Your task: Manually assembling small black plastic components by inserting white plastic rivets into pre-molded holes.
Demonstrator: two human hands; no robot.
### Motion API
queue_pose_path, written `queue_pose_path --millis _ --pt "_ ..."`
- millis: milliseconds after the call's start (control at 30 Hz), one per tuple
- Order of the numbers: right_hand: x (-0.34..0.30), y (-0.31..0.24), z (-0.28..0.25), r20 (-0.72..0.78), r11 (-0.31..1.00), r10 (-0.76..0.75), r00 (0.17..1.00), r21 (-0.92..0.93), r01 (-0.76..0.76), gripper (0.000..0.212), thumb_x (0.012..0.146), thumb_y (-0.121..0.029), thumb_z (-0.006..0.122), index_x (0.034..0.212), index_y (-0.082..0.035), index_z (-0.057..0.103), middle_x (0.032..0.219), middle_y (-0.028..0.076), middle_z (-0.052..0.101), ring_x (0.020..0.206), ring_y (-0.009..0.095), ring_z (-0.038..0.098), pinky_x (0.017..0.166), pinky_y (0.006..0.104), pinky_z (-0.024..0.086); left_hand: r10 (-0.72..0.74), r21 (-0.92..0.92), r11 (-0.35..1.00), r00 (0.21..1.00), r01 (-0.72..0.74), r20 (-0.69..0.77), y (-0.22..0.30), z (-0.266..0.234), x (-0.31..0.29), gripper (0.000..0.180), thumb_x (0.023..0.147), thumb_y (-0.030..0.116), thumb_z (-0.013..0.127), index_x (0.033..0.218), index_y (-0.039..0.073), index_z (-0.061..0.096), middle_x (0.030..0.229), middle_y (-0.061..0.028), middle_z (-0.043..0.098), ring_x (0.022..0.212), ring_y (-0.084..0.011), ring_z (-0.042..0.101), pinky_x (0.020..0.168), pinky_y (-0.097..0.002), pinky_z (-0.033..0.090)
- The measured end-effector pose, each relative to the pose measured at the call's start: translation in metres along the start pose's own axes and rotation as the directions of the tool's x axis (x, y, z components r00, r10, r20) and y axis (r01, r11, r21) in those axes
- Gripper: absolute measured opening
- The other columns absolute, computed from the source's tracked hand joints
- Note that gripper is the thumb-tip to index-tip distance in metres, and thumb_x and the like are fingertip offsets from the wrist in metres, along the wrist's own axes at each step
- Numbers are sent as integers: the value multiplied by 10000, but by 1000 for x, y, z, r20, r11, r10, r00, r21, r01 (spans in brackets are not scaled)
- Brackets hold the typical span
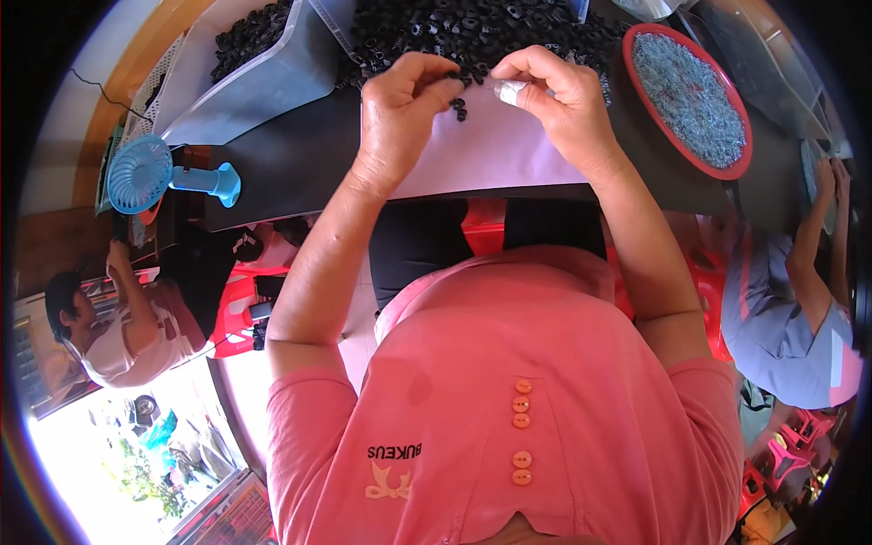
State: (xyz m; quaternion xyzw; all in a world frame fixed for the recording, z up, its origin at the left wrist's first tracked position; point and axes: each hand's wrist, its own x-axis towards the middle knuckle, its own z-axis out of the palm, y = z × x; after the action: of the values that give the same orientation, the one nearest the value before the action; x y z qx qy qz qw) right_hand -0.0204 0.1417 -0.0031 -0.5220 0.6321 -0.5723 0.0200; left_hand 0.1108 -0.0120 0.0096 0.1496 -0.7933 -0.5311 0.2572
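My left hand [404, 113] is closed in a pinch over the near edge of the heap, its fingertips at a small black part [466, 78]. Facing it across a narrow gap, my right hand [568, 104] has thumb and index finger pressed together; what they hold, if anything, is too small to make out. A white wrap [510, 92] covers a fingertip of that hand. Below my left fingertips a few loose black parts [460, 111] lie on a pale sheet [509, 150]. Just beyond both hands spreads the heap of small black ring-like parts [445, 27].
A red basin [744, 145] full of small clear bluish pieces stands at the right. At the left are a grey plastic bin [263, 91] with black parts and a blue fan [141, 173] at the dark table's [291, 150] edge. One person [136, 318] sits left, another [781, 309] right.
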Motion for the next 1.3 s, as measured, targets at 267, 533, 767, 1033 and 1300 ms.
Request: queue_pose_path --millis 267,533,767,1033,1300 --pt "1 -1 2 47 996 28 998 81 -32 128 828 9 660 953 -13 646 837 40 691 762 94 638 692 232 500 -112 -166 980 994 112 9 5 13 -19 190 786 18 752 967 -5 699 822 -43 695 756 -80 626 688 -217 508" --pt "-1 -3 2 94 993 40 995 107 -50 124 843 4 635 962 -11 663 823 61 693 769 135 662 708 256 514 -71 -206 976 997 68 -3 11 21 -22 137 817 12 715 946 -24 689 723 -27 636 578 -61 511 512 -195 403" --pt "0 -7 11 163 983 -179 970 78 168 237 813 4 646 1048 -29 664 891 84 667 787 213 655 699 292 509 -223 -491 854 974 172 -47 -2 10 -20 137 843 -16 665 948 -99 638 752 -124 657 536 -120 537 471 -234 400" --pt "-1 15 16 251 751 -296 922 -535 387 129 704 -8 651 803 -88 671 794 37 625 755 273 624 669 409 492 -306 -598 794 922 109 -237 -18 -8 -32 87 816 -7 706 870 -52 654 690 -79 651 508 -82 519 457 -211 387" --pt "11 1 29 236 867 -173 956 -425 261 100 749 -74 630 817 -120 686 778 52 653 761 275 647 649 405 503 -216 -464 881 953 96 -213 -19 -8 -41 133 847 12 693 953 -54 650 759 -89 670 572 -91 543 506 -214 411"
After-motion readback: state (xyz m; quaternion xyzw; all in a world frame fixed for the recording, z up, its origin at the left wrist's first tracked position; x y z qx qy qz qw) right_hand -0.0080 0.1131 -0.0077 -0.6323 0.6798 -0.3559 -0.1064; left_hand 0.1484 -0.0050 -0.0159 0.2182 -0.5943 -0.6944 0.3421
